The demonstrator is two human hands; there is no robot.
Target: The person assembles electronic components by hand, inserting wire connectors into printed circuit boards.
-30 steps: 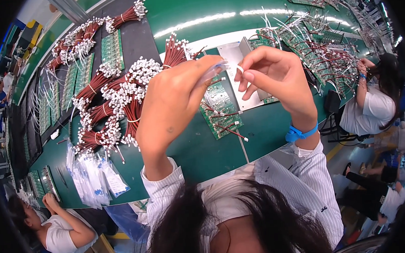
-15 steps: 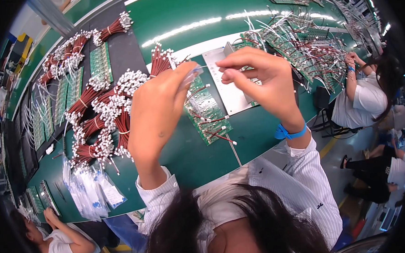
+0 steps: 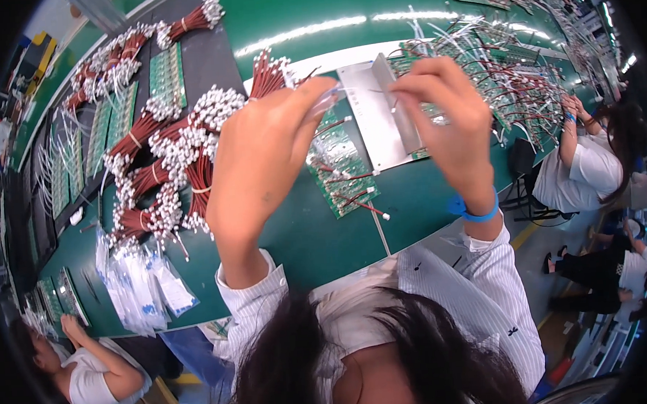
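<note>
Left hand [image 3: 262, 154] pinches clear plastic [image 3: 325, 102]; right hand [image 3: 449, 107] blurs, its grip unclear. Green tabletop [image 3: 296, 240] separates circuit board [image 3: 343, 157] from near edge, co-workers [image 3: 98, 378] flanking.

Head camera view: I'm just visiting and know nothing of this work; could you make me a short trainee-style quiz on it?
1. On which wrist is the camera wearer's blue band? A) left B) right C) neither
2. True or false: the pile of plastic bags lies to the left of the metal plate.
3. Fill in: clear plastic shows at the fingertips of the wearer's ____.

Key: 1. B; 2. True; 3. left hand.
</note>
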